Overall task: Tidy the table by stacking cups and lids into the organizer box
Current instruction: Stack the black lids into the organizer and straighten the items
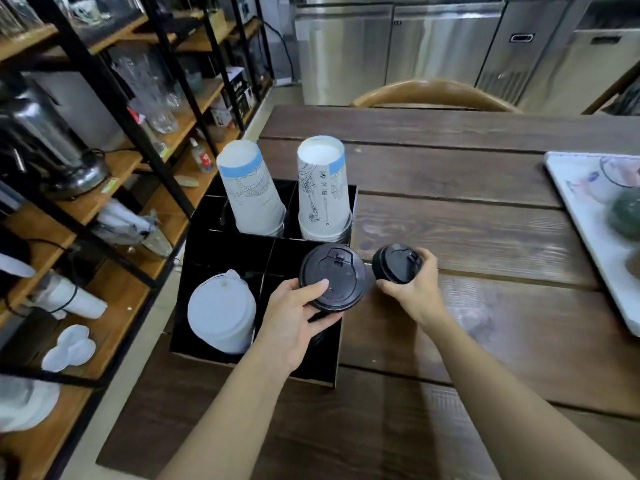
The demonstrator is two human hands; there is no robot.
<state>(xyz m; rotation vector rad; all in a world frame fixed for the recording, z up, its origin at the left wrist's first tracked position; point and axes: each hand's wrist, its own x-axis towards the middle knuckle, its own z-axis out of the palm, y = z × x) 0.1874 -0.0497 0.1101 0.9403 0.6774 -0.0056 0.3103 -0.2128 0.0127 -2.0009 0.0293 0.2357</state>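
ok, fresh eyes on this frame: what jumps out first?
Two black lids, one in each hand: the left hand holds the larger lid over the black box, the right hand a smaller lid beside it. Behind them, two upturned cup stacks rise from the box's far compartments.

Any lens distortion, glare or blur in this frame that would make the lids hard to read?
Head view: wide-angle bending curves the shelves and table edges; glare streaks the steel fridges; the tray at far right is smeared. The large black lid in the left hand and the small black lid in the right hand are fairly sharp.
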